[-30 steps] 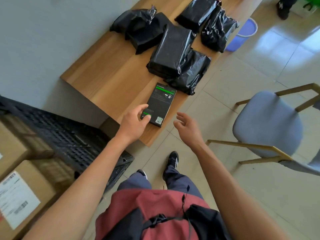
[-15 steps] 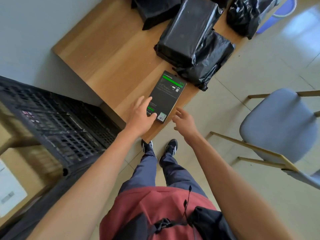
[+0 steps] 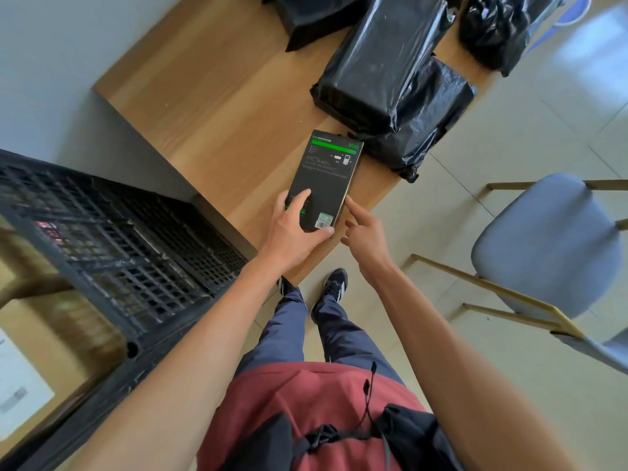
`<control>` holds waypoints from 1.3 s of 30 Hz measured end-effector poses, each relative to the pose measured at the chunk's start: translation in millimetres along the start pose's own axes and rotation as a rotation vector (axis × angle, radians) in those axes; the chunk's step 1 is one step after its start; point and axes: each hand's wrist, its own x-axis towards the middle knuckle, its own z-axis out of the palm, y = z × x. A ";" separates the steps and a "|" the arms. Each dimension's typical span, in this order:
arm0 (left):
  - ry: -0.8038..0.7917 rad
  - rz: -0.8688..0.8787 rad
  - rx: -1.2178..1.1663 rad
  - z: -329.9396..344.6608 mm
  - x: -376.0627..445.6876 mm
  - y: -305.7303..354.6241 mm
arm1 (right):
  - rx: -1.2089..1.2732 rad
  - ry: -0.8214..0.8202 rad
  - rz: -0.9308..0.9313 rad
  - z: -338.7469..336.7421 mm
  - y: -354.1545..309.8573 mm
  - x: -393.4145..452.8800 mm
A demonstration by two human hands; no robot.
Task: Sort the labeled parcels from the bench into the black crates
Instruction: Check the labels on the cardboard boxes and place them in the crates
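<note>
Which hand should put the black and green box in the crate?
Probably the left hand. It already grips the near end of the box, and the black crate sits on that same side. The right hand only touches the box's edge with a fingertip, farther from the crate.

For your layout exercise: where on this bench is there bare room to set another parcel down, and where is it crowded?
Bare wood runs along the bench's wall-side half, from its near-left corner to the boxed parcel the left hand grips. The far right is crowded with black bagged parcels, stacked and touching.
</note>
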 end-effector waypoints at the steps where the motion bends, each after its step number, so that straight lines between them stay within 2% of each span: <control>1: 0.017 0.002 0.007 -2.1 0.3 1.8 | 0.006 0.002 -0.014 1.1 -3.2 -1.9; 7: 0.126 0.025 -0.065 -18.1 -7.6 12.3 | 0.043 0.026 -0.132 5.8 -23.8 -15.1; 11: 0.173 -0.012 -0.338 -40.1 -22.3 18.9 | 0.053 0.020 -0.260 -0.4 -43.0 -30.3; 14: 0.182 -0.029 -0.610 -55.9 -34.3 22.2 | 0.128 0.034 -0.290 -3.7 -54.3 -36.3; 17: 0.077 -0.023 -0.848 -72.6 -47.9 30.0 | 0.144 0.013 -0.296 -1.9 -65.2 -39.6; 24: -0.131 0.031 -1.091 -91.5 -66.1 26.2 | 0.157 -0.084 -0.348 7.6 -94.8 -50.0; 28: -0.138 0.034 -1.132 -96.3 -71.9 26.9 | 0.224 -0.105 -0.406 11.5 -101.5 -55.2; 30: -0.098 0.049 -1.055 -98.0 -73.5 28.6 | 0.266 -0.077 -0.411 11.3 -101.5 -54.6; 35: 0.227 0.164 -0.885 -102.1 -74.9 31.2 | 0.253 0.023 -0.462 8.3 -102.7 -57.4; 39: 0.306 0.177 -0.721 -102.0 -71.7 31.3 | 0.192 0.070 -0.521 15.4 -104.3 -62.8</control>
